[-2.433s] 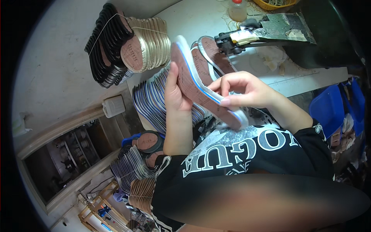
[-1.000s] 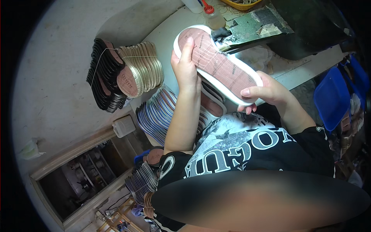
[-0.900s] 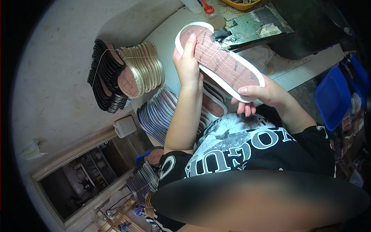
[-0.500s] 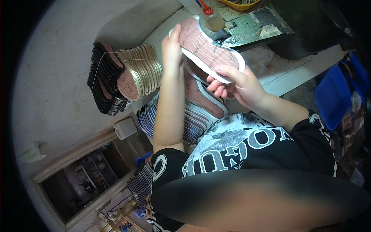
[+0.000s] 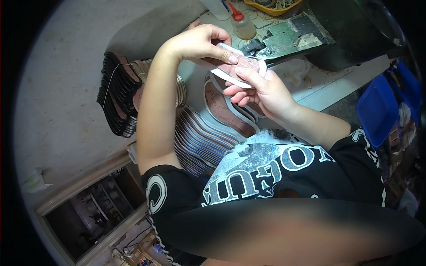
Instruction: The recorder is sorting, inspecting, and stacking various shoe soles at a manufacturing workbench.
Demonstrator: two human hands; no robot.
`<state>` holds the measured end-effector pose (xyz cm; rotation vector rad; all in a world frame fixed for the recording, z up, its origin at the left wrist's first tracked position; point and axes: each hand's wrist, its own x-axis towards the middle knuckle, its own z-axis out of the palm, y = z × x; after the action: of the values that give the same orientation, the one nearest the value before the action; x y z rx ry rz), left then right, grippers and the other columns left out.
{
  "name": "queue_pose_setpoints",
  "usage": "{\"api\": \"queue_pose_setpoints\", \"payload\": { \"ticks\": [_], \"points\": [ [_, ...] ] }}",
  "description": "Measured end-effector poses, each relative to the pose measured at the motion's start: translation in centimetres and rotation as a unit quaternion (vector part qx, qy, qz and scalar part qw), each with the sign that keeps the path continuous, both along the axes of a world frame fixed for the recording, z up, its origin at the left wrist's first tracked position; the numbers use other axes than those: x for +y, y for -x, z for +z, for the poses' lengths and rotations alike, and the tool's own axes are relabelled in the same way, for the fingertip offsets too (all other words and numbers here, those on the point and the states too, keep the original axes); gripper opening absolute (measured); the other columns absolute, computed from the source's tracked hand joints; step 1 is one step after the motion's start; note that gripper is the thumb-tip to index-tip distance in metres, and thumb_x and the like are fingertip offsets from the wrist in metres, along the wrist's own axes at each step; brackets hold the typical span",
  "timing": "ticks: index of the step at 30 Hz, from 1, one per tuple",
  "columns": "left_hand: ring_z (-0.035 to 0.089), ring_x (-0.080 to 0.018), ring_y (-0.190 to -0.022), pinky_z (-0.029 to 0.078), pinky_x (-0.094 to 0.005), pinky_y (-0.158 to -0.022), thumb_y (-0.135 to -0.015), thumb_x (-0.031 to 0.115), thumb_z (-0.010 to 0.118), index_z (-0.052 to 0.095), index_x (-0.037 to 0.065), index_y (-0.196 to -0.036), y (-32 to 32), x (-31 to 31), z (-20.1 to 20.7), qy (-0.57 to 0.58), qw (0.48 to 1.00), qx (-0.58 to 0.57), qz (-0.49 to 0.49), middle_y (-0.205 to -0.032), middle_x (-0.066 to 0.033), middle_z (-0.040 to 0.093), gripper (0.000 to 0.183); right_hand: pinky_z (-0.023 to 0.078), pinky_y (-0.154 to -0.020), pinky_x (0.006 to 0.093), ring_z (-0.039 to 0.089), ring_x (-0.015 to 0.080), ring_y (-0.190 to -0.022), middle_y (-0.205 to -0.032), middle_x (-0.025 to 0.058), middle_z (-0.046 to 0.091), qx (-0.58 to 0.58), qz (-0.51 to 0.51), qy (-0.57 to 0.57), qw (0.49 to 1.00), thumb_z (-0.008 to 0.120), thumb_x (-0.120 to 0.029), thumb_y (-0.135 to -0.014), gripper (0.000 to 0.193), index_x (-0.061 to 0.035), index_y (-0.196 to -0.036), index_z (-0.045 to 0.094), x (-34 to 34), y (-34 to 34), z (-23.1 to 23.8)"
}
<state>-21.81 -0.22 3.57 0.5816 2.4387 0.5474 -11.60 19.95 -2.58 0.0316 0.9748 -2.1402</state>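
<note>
Between my hands is an insole (image 5: 245, 65) with a pinkish-brown face and a white rim. My left hand (image 5: 199, 43) is bent over its far left end, fingers curled around the edge and thumb pressed on the face. My right hand (image 5: 266, 88) grips the near right end, thumb on top and fingers underneath. Part of the insole is hidden by the left hand. Below it, more white-rimmed insoles (image 5: 224, 111) lie loosely on the bench, next to a long row of insoles standing on edge (image 5: 202, 139).
Tied bundles of black-edged insoles (image 5: 116, 91) and gold-edged insoles (image 5: 179, 88) stand by the wall. Farther back are a red-capped bottle (image 5: 243, 26), a green board (image 5: 293, 35) and a yellow basket (image 5: 277, 8). Blue plastic trays (image 5: 378, 111) are at the right.
My left hand has swung over the insole, its elbow moving outward and its thumb now pressing the face. The insole is tilted and sits slightly lower; my right hand keeps its grip.
</note>
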Motion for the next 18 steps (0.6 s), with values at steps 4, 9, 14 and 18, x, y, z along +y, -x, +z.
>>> {"api": "queue_pose_setpoints", "payload": {
  "ticks": [4,9,14,18],
  "points": [
    [0.051,-0.0071,-0.066,0.043,-0.024,-0.062,-0.072,0.04,0.08,0.062,0.006,-0.08,-0.1,0.8,1.0,-0.021,0.993,-0.108,0.031,-0.068,0.0022,0.056,0.039,0.055,-0.072,0.0266,0.067,0.0161,-0.079,-0.101,0.0179,0.066,0.024,0.05,0.039,0.998,0.051,-0.027,-0.097,0.039,0.0052,-0.12,0.05,0.9,0.6,-0.2],
    [0.049,-0.0073,-0.066,0.041,-0.0243,-0.059,-0.074,0.032,0.079,0.06,0.005,-0.083,0.3,0.2,-0.1,-0.083,0.989,-0.122,0.023,-0.07,0.0027,0.055,0.034,0.056,-0.078,0.0274,0.068,0.0211,-0.089,-0.105,0.0198,0.065,0.042,0.041,0.086,0.995,0.05,-0.026,-0.098,0.04,0.0072,-0.121,0.052,1.2,0.3,-1.0],
    [0.05,-0.0056,-0.069,0.042,-0.0223,-0.06,-0.079,0.026,0.076,0.06,0.003,-0.089,-0.5,-0.6,-0.4,-0.132,0.972,-0.184,0.061,-0.073,0.0041,0.056,0.03,0.056,-0.08,0.0297,0.067,0.0229,-0.093,-0.106,0.0207,0.064,0.034,0.021,0.074,0.996,0.047,-0.029,-0.1,0.042,0.0078,-0.121,0.051,0.8,0.1,-0.8],
    [0.049,-0.004,-0.068,0.041,-0.0206,-0.058,-0.083,0.023,0.073,0.06,0.004,-0.091,-1.5,-0.6,-0.3,-0.179,0.954,-0.216,0.11,-0.076,0.0044,0.056,0.025,0.056,-0.081,0.0312,0.067,0.0233,-0.094,-0.107,0.0208,0.064,0.022,0.03,0.045,0.998,0.046,-0.032,-0.1,0.045,0.0067,-0.124,0.049,0.8,0.4,-0.4]
  ]
}}
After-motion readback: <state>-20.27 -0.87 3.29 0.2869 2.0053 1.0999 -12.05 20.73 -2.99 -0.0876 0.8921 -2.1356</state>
